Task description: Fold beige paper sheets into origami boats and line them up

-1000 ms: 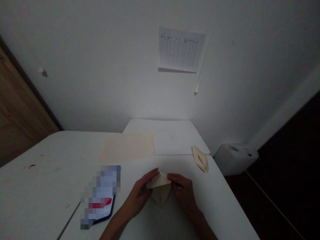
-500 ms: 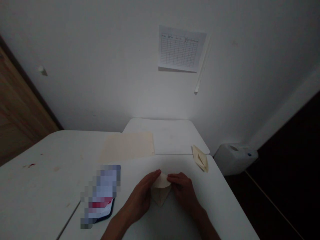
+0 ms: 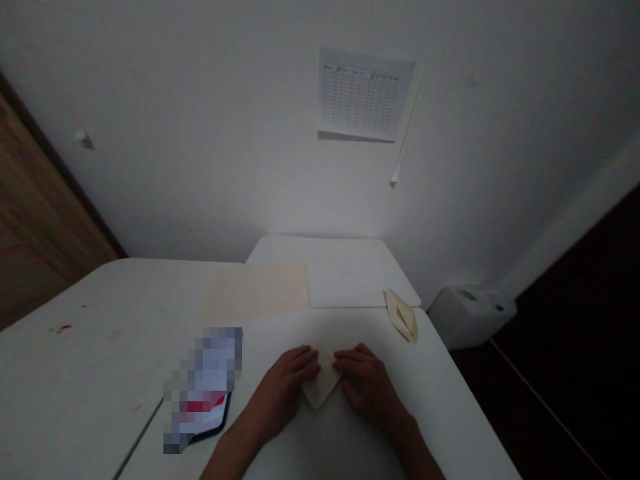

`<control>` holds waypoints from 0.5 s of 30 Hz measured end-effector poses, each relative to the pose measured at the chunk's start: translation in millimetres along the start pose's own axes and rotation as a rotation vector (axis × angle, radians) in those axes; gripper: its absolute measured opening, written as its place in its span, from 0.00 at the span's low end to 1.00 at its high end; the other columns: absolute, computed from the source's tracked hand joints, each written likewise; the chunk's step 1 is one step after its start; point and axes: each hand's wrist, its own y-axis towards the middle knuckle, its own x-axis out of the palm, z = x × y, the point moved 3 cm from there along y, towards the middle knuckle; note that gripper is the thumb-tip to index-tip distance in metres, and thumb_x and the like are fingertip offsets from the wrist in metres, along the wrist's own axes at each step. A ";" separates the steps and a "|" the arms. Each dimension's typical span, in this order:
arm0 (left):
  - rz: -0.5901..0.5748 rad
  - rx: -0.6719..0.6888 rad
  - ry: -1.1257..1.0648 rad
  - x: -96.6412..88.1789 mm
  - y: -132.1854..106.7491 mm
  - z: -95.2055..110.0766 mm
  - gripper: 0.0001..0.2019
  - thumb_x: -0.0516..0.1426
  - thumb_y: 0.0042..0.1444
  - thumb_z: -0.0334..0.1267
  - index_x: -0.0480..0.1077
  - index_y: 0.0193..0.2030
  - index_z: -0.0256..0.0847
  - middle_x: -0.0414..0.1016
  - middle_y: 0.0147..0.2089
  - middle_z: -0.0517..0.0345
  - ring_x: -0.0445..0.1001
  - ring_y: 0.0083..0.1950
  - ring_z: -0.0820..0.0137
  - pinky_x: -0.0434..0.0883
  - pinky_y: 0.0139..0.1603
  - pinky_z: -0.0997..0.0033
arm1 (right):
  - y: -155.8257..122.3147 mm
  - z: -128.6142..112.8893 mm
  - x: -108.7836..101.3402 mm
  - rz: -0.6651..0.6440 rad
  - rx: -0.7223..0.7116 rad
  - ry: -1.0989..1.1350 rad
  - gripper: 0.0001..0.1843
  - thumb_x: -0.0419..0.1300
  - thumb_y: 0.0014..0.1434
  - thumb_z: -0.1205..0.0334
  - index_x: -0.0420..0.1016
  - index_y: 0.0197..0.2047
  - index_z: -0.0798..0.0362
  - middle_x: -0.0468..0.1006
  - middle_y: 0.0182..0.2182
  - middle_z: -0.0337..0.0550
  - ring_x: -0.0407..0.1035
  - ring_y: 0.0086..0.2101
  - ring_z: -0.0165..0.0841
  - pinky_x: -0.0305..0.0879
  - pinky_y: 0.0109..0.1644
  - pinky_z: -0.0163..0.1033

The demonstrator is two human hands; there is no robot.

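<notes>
A small cream sheet of folded paper (image 3: 324,385) lies on the white table with its pointed end towards me. My left hand (image 3: 289,381) grips its left side, fingers curled over the upper left edge. On the opposite side, my right hand (image 3: 364,381) holds the upper right edge, its fingertips pressed on the paper. Parts of both sides are hidden under my fingers. Farther off to the right lies another folded cream paper piece (image 3: 401,316), apart from my hands.
A phone (image 3: 213,387), partly blurred, lies left of my hands. A flat cream sheet (image 3: 257,290) rests towards the back of the table (image 3: 280,440). A printed chart (image 3: 359,95) hangs on the wall. A white container (image 3: 473,320) stands beyond the table's right edge.
The paper's raised upper flap now looks flattened. My left fingers have come down over its upper left edge. My right hand has barely moved.
</notes>
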 end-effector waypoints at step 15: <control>0.150 -0.236 0.032 2.0 3.8 4.1 0.26 0.60 0.53 0.42 0.65 0.60 0.43 0.68 0.61 0.47 0.64 0.62 0.53 0.63 0.61 0.45 | 1.6 1.5 7.7 0.053 0.050 -0.032 0.11 0.61 0.56 0.67 0.79 0.43 0.49 0.79 0.41 0.45 0.71 0.42 0.38 0.62 0.55 0.46</control>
